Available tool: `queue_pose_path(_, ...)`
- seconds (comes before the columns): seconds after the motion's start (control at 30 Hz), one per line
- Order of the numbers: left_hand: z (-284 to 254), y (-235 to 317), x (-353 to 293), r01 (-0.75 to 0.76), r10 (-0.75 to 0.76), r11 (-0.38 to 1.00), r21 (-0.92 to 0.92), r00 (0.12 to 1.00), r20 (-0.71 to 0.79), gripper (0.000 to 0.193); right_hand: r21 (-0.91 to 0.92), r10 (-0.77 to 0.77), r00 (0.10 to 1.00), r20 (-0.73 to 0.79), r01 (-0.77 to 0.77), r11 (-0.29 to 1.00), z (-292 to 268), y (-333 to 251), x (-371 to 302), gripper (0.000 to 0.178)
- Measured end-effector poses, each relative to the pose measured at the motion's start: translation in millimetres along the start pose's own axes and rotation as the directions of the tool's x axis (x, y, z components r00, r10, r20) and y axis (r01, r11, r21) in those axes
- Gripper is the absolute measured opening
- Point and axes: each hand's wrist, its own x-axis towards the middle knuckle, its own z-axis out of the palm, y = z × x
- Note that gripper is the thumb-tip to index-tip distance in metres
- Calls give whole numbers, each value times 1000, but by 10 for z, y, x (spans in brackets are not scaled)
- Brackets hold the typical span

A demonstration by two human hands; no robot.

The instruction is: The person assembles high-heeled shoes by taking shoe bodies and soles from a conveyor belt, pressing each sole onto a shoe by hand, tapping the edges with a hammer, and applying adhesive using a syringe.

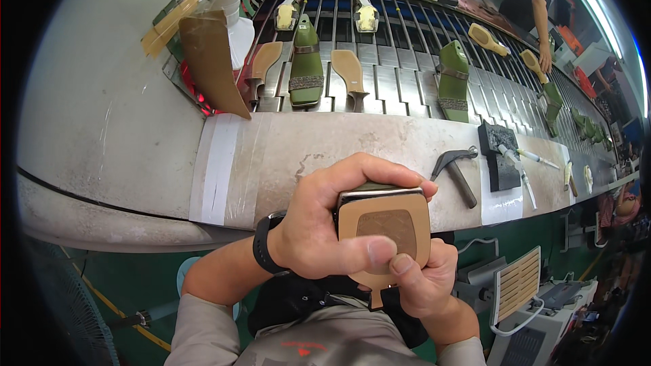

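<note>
Beyond a stained pale bench [380, 142], faced a metal conveyor [397, 95] bearing green lasts [306, 64] with glittery straps, plus loose tan soles [348, 71] with narrow brown tails. Held another tan sole [422, 224], brown panel [397, 225] uppermost, just short of the bench's near edge, laid over a green last [381, 186] showing only as a sliver along the far side. Judged the laying-on done, and took thumb pressure for the step in hand. Could not tell of any gap left along the covered edges, nor of the firmness of the join; guessed at a midway stage. Saw a hammer [462, 184] lying untouched on the bench, near a black block [498, 152] and syringes [519, 176]. Had the left hand [315, 224] wrapped round the left side, with fingers curled over the far rim and thumb across the panel's lower part. Had the right hand [428, 285] closed at the lower right edge, with bent thumb against the left thumb's tip and other fingers mostly hidden beneath.
</note>
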Motion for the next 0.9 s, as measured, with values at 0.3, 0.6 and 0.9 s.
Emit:
queue_pose_path(0.3,82,120,-11,95,-95,995,-16,995,-18,48,-50,-10,1000,-13,10,999,-76,125,-93,42)
queue_pose_path(0.6,119,129,21,121,-118,981,-149,993,25,61,91,-41,987,-158,56,994,89,-9,-33,29)
queue_pose_path(0.9,-104,-156,363,83,-71,954,-290,996,50,75,250,40,997,-59,-24,968,-240,-83,204,39)
